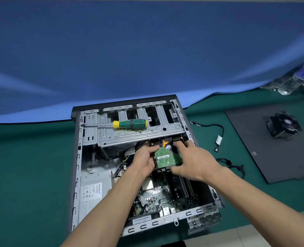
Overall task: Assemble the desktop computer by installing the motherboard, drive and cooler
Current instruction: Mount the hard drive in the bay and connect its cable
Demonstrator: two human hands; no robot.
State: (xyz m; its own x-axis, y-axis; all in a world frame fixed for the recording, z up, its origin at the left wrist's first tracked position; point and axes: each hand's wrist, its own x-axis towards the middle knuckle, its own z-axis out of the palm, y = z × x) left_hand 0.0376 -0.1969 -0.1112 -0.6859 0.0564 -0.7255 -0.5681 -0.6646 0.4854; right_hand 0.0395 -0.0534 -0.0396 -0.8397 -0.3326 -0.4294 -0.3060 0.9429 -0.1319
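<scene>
The drive (166, 158) is held over the open case (87, 175), its green circuit board turned up, just below the metal drive cage (129, 134) and above the motherboard (158, 198) that lies in the case floor. It is gripped from both sides: the left hand (145, 160) is curled round its left edge, and the right hand (194, 163) is clamped on its right edge, with fingers reaching toward the far end of the drive near the cage. An orange strip is seen at the far end of the drive, partly under the cage lip. A bare square chip surface on the motherboard is seen between the forearms. The power supply (94, 191) sits in the left part of the case, its label facing up, with a bundle of wires beside it. A screwdriver (128, 124) with a green and yellow handle lies on top of the cage, its shaft pointing left. The case rests on a green table (23, 175), backed by a blue cloth (129, 50). To the right of the case two loose cables (219, 138) lie on the table, and farther right the cooler (284, 126) stands on a dark side panel (272, 157), well apart from the case. Plastic bottles (297, 79) are seen at the far right edge.
</scene>
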